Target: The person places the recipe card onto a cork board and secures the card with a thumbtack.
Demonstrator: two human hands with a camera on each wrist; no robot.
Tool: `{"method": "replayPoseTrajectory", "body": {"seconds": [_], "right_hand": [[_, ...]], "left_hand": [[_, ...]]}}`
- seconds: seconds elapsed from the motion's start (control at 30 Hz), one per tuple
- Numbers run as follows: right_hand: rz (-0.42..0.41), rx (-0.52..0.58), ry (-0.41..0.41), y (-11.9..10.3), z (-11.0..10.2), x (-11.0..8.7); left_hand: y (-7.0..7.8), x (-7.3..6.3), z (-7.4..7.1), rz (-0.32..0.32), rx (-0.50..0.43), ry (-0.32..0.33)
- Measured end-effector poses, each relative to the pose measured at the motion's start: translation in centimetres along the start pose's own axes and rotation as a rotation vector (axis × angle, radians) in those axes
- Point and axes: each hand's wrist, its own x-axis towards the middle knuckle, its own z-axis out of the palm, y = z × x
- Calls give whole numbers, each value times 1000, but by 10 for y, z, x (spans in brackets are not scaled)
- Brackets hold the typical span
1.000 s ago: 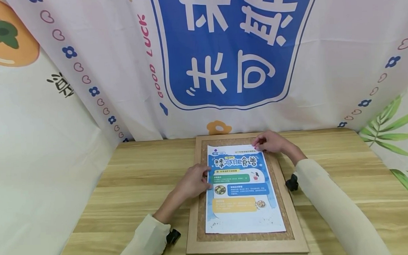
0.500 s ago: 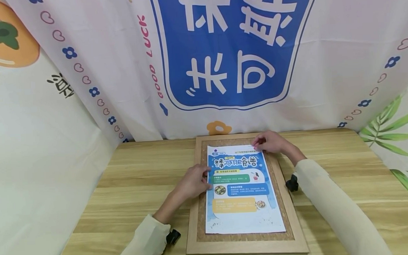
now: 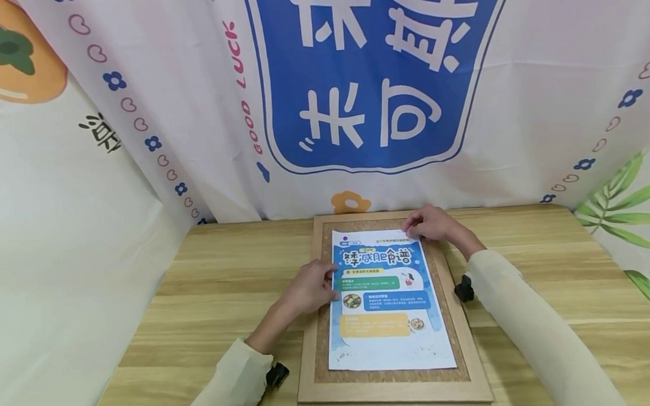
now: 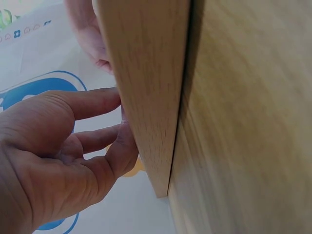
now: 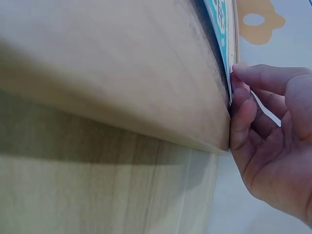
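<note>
A blue-and-white printed poster [image 3: 386, 350] lies on a wood-framed cork board [image 3: 396, 393], which rests on the table. At the poster's top left corner a small purple push pin [image 3: 345, 239] shows. My right hand [image 3: 432, 223] is at the top right corner, thumb and fingers pinching what looks like a small pink push pin [image 5: 233, 69], mostly hidden by the fingertips. My left hand [image 3: 313, 287] rests on the poster's left edge with fingers extended. From the left wrist view, the fingertips disappear behind the wooden frame [image 4: 148, 92].
The wood-grain table [image 3: 210, 290] extends on both sides of the board. Behind it hangs a printed white cloth [image 3: 228, 194] with a blue panel. Black wrist straps [image 3: 277, 375] show at both cuffs.
The head view has shifted very slightly. Both hands keep their places on the poster, and the board and poster have not visibly moved.
</note>
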Motion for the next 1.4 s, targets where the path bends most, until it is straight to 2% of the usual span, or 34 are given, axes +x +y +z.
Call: {"method": "replayPoseTrajectory", "body": {"seconds": [0.7,1.1,1.4], "right_hand": [[41,42,59,7,-5,3],[69,0,73,-3,-4,1],[7,-69,30,-5,-6,-1]], "left_hand": [[3,2,0,34,15,10],[4,2,-1,24,5,15],[2,0,0,18,13,15]]}}
